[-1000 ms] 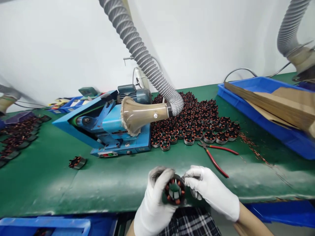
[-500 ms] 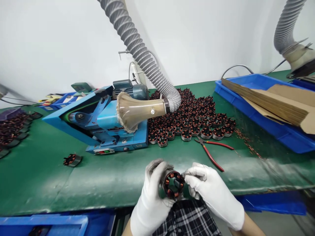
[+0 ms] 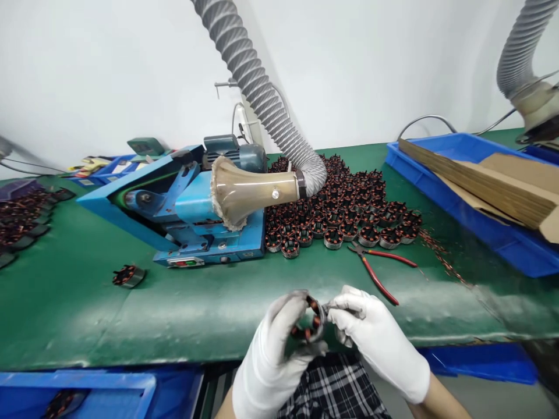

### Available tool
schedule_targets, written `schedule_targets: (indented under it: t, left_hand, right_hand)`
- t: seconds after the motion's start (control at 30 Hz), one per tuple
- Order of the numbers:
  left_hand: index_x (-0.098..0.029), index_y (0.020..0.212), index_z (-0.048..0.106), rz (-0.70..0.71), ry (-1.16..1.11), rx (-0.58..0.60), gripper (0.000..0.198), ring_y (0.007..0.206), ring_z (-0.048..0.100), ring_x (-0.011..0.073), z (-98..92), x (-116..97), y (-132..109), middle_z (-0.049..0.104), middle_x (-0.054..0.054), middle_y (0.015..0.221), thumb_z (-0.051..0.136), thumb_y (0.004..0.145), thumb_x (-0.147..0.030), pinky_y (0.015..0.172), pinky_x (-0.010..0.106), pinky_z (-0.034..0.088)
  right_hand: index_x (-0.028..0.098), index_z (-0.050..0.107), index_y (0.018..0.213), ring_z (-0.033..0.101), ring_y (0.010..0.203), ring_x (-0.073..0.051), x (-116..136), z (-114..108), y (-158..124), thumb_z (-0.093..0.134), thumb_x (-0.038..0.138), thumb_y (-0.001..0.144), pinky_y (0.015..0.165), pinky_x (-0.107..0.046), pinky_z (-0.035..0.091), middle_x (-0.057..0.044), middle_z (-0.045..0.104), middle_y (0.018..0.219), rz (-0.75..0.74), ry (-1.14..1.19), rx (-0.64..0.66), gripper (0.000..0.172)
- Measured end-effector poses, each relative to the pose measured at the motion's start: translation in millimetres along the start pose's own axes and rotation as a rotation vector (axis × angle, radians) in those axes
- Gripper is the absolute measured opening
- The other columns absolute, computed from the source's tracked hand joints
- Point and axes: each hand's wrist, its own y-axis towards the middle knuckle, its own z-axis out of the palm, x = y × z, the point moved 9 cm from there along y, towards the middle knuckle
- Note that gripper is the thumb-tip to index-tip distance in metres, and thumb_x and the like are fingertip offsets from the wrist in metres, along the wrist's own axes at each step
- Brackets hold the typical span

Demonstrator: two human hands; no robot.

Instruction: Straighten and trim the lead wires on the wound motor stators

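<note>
My left hand [image 3: 271,355], in a white glove with greyed fingertips, is wrapped around a motor stator [image 3: 316,322]. This ring with copper windings is tilted, and the fingers cover part of it. At its right edge, the gloved fingertips of my right hand [image 3: 378,334] are pinched together. What they grip there is too small and hidden to make out. Beyond my right hand, cutting pliers [image 3: 375,277] with red handles lie spread on the green bench [image 3: 187,320]. A single stator [image 3: 129,276] rests on the bench to the left.
A blue belt machine [image 3: 209,247] with an extraction hood [image 3: 253,195] and grey hose stands at centre. Behind and beside it many stators [image 3: 349,203] are crowded. Copper wire scraps [image 3: 443,256] lie right of them. A blue tray [image 3: 489,241] holds cardboard; another blue tray [image 3: 78,381] sits below the bench's front.
My left hand has turned the stator, so its open face now points more to the left and shows less. My right hand stays pinched at its right edge. The view has shifted slightly.
</note>
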Motion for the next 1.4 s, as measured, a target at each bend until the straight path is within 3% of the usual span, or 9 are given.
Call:
schedule_targets:
  t: [0.27, 0.47, 0.63, 0.83, 0.93, 1.07, 1.2, 1.3, 1.4]
  left_hand:
    - [-0.022, 0.085, 0.055, -0.039, -0.118, 0.19, 0.026, 0.094, 0.054, 0.0183, 18.7, -4, 10, 0.054, 0.003, 0.096, 0.063, 0.065, -0.006, 0.082, 0.031, 0.048]
    - [-0.022, 0.114, 0.047, 0.218, 0.318, -0.029, 0.056, 0.103, 0.05, 0.0208, 24.8, 4, -5, 0.05, 0.008, 0.109, 0.042, 0.065, 0.005, 0.086, 0.036, 0.045]
    - [-0.021, 0.102, 0.05, -0.031, 0.363, 0.084, 0.042, 0.109, 0.046, 0.0259, 37.1, 45, -3, 0.058, 0.005, 0.102, 0.061, 0.063, -0.01, 0.091, 0.044, 0.04]
    - [-0.021, 0.103, 0.05, -0.13, 0.336, 0.176, 0.048, 0.11, 0.046, 0.0278, 35.4, 54, 2, 0.057, 0.006, 0.106, 0.071, 0.059, -0.021, 0.095, 0.049, 0.034]
    - [-0.021, 0.101, 0.051, -0.109, 0.319, 0.186, 0.049, 0.107, 0.048, 0.0272, 34.4, 53, 3, 0.058, 0.005, 0.101, 0.073, 0.057, -0.02, 0.096, 0.048, 0.033]
    - [-0.02, 0.105, 0.049, -0.121, 0.31, 0.206, 0.056, 0.109, 0.046, 0.0269, 30.0, 43, 3, 0.054, 0.007, 0.109, 0.074, 0.056, -0.024, 0.096, 0.046, 0.035]
    - [-0.023, 0.112, 0.047, -0.081, 0.355, 0.219, 0.048, 0.117, 0.039, 0.0275, 31.7, 18, 10, 0.043, 0.009, 0.126, 0.066, 0.068, -0.026, 0.094, 0.045, 0.036]
    - [-0.022, 0.096, 0.056, -0.055, 0.448, 0.286, 0.017, 0.107, 0.046, 0.0247, 45.6, 11, 17, 0.052, 0.006, 0.115, 0.051, 0.08, -0.018, 0.091, 0.044, 0.037]
    - [-0.021, 0.088, 0.058, -0.111, 0.461, 0.379, 0.017, 0.09, 0.053, 0.02, 58.4, 19, 21, 0.058, 0.004, 0.096, 0.042, 0.086, -0.018, 0.08, 0.036, 0.042]
  right_hand:
    - [0.019, 0.061, 0.068, 0.05, 0.069, -0.016, -17, 0, -4, 0.045, 0.023, 0.08, 0.063, -0.027, 0.037, -0.002, 0.051, 0.071, 0.025, -0.083, -0.163, 0.021]
    - [0.02, 0.04, 0.067, 0.037, 0.042, -0.01, -65, 56, 3, 0.038, 0.042, 0.079, 0.042, -0.023, 0.034, 0.006, 0.036, 0.051, 0.298, 0.325, 0.232, 0.026]
    - [0.016, 0.048, 0.065, 0.041, 0.043, -0.01, -76, 57, 15, 0.042, 0.031, 0.081, 0.043, -0.022, 0.034, 0.003, 0.042, 0.051, 0.275, 0.164, 0.334, 0.023]
    - [0.017, 0.064, 0.083, 0.051, 0.056, -0.013, -29, 49, 23, 0.043, 0.001, 0.074, 0.051, -0.024, 0.033, -0.005, 0.054, 0.079, -0.234, -0.814, 0.548, 0.028]
    - [0.017, 0.064, 0.082, 0.052, 0.053, -0.014, -31, 30, 20, 0.042, 0.0, 0.075, 0.049, -0.025, 0.033, -0.005, 0.055, 0.077, -0.321, -1.079, 0.599, 0.029]
    - [0.022, 0.066, 0.085, 0.057, 0.069, -0.016, -56, -26, 25, 0.042, 0.014, 0.085, 0.065, -0.026, 0.041, -0.004, 0.059, 0.082, -0.206, -0.936, 0.466, 0.025]
    - [0.017, 0.057, 0.109, 0.055, 0.087, -0.025, -87, -92, 38, 0.047, 0.043, 0.084, 0.075, -0.034, 0.04, -0.011, 0.058, 0.105, 0.03, -1.096, -0.022, 0.037]
    - [0.009, 0.045, 0.12, 0.049, 0.095, -0.031, -91, -98, 38, 0.046, 0.055, 0.08, 0.078, -0.04, 0.037, -0.019, 0.053, 0.11, 0.11, -1.271, -0.254, 0.061]
    - [0.009, 0.046, 0.117, 0.051, 0.087, -0.033, -92, -83, 35, 0.036, 0.053, 0.085, 0.068, -0.04, 0.037, -0.02, 0.056, 0.096, 0.176, -1.329, -0.312, 0.056]
